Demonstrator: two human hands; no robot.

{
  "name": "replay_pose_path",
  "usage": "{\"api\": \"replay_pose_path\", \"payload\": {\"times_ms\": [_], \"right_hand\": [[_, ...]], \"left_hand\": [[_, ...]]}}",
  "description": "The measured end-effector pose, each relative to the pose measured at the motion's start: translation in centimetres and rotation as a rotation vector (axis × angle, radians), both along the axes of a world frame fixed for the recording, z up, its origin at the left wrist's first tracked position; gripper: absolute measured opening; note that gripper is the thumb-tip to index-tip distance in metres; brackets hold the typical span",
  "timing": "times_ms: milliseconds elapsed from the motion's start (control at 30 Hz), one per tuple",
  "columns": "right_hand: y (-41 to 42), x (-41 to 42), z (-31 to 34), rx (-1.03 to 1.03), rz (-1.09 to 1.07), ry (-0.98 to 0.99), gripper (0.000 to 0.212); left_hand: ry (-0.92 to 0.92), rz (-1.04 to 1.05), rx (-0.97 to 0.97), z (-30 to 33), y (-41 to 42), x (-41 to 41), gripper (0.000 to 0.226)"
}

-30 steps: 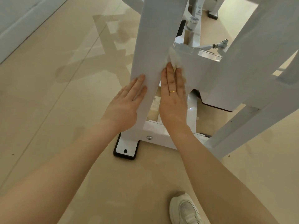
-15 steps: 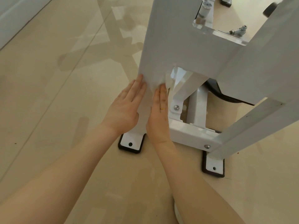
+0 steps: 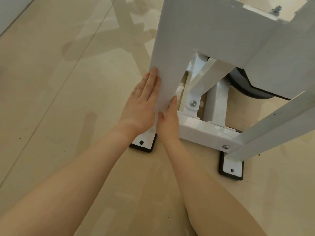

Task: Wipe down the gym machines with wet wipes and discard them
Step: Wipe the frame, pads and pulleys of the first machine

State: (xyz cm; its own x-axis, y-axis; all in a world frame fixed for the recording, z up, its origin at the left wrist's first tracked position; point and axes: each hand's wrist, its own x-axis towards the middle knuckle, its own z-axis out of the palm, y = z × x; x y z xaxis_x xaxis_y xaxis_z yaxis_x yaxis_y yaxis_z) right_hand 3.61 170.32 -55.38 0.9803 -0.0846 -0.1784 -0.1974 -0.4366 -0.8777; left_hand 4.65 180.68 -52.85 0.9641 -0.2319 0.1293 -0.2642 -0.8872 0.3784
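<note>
Now we have slid both hands lower down the white upright (image 3: 168,53) than a second ago, close to its foot plate (image 3: 144,142) on the floor (image 3: 59,99). Our left hand (image 3: 141,106) lies flat, fingers straight, against the post's left face. Our right hand (image 3: 167,123) reaches round the inner edge, and a scrap of wet wipe (image 3: 179,91) shows beyond its fingertip; how the grip holds it, we cannot tell. Judging by this, the post is nearly wiped; the cross bar (image 3: 204,133) behind and the angled leg (image 3: 272,126) remain.
</note>
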Motion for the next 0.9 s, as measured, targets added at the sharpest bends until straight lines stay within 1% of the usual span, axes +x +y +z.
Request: {"api": "replay_pose_path", "payload": {"times_ms": [33, 100, 133, 200, 267, 333, 400, 467, 533, 600, 633, 667, 733, 767, 833, 900], "right_hand": [[-0.2, -0.8, -1.4, -0.027, 0.055, 0.066, 0.067], [-0.6, -1.9, -2.7, -0.053, 0.125, 0.137, 0.075], [-0.8, -1.9, -2.7, -0.027, 0.126, 0.156, 0.076], [-1.1, -1.5, -1.6, 0.092, 0.094, 0.175, 0.071], [-1.5, -0.8, -0.2, 0.217, 0.076, 0.113, 0.069], [-1.5, -0.4, 0.7, 0.279, 0.051, 0.054, 0.071], [-1.2, -0.2, 0.8, 0.272, 0.032, 0.029, 0.071], [-1.0, -0.3, 0.3, 0.222, 0.041, 0.011, 0.070], [-1.2, -0.6, -0.7, 0.134, 0.081, 0.024, 0.069], [-1.6, -1.4, -2.1, -0.004, 0.147, 0.062, 0.067], [-1.9, -1.8, -2.9, -0.116, 0.202, 0.068, 0.065], [-2.1, -2.2, -3.5, -0.280, 0.274, 0.060, 0.064], [-3.2, -2.7, -4.6, -0.622, 0.406, -0.007, 0.062], [-3.9, -2.7, -4.9, -0.732, 0.451, -0.042, 0.063], [-5.3, -2.8, -4.7, -0.818, 0.496, -0.070, 0.063], [-6.9, -2.6, -4.4, -0.840, 0.482, -0.055, 0.062]], "left_hand": [[0.033, 0.001, 0.018, -0.3, 0.0, -0.2, 0.078], [0.042, -0.009, 0.047, -1.2, 0.1, -0.9, 0.081], [0.038, -0.018, 0.061, -1.7, 0.1, -1.3, 0.081], [0.035, -0.021, 0.092, -2.9, 0.0, -2.1, 0.084], [-0.001, -0.022, 0.116, -4.0, -0.3, -2.7, 0.085], [-0.037, -0.030, 0.118, -4.7, -0.7, -3.0, 0.083], [-0.045, -0.046, 0.097, -4.9, -1.1, -3.0, 0.081], [-0.020, -0.050, 0.054, -4.8, -1.2, -3.0, 0.076], [0.016, -0.060, 0.036, -4.6, -1.2, -3.0, 0.069], [0.024, -0.073, 0.027, -4.4, -1.1, -2.9, 0.069], [0.027, -0.075, 0.020, -4.4, -1.1, -2.9, 0.070], [0.027, -0.076, 0.017, -4.5, -1.0, -2.9, 0.070], [-0.015, -0.072, 0.030, -4.8, -0.9, -2.7, 0.068], [-0.037, -0.076, 0.042, -5.0, -0.9, -2.7, 0.068], [-0.058, -0.078, 0.059, -5.3, -0.9, -2.7, 0.068], [-0.077, -0.069, 0.059, -5.4, -1.1, -2.8, 0.067]]}}
